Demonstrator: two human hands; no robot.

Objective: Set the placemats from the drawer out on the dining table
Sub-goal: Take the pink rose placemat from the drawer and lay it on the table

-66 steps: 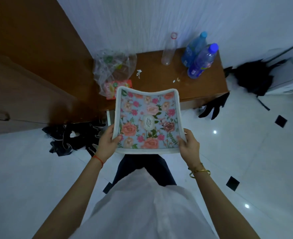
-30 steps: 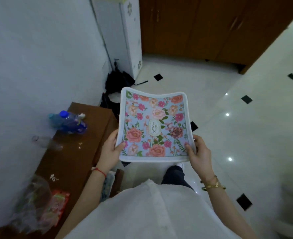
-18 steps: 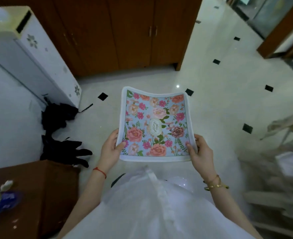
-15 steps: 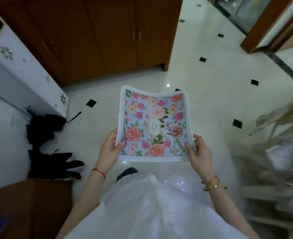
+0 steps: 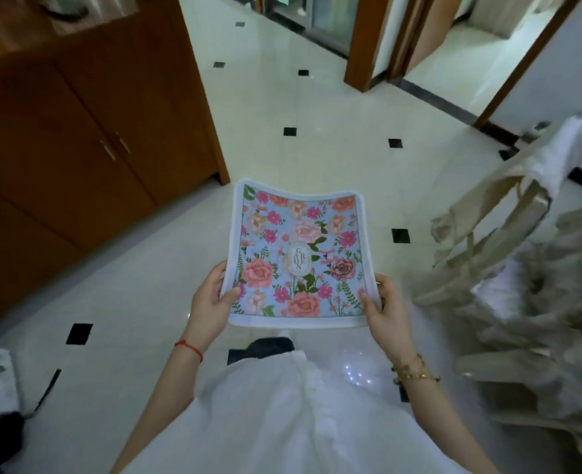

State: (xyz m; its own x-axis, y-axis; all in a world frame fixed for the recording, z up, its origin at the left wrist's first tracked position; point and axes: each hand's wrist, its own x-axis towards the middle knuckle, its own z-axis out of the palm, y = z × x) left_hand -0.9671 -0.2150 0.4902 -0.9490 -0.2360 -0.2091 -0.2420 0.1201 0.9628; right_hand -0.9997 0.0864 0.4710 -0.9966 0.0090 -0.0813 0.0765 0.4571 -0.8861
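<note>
Plainly, hands: both grip one floral placemat (image 5: 300, 258) by its near corners, carried out in front of the body over the floor.
Left hand (image 5: 211, 304): thumb on top of the printed face, fingers curled beneath the near-left corner — a pinch, not a flat carry.
Right hand (image 5: 387, 311): the same grip, mirrored, at the near-right corner; gold bracelets at the wrist.
Placemat: print up, label oval in the middle. It is held roughly level, and its side edges curl up a little while the far edge sags between them. Holding it at two corners probably keeps the limp sheet spread and ready to lay flat.
How many mats: one shows; whether others lie stacked under it I cannot tell.
Floor (image 5: 334, 159): pale glossy tiles with small black insets, directly under the mat.
Cabinet (image 5: 88, 138): brown wooden doors to the left, well apart from the hands.
Right side: pale cloth draped over what looks like a chair (image 5: 508, 254), blurred.
Dining table: not in view, so the mat is not yet set down.
Step in hand: likely the carry toward the table.
</note>
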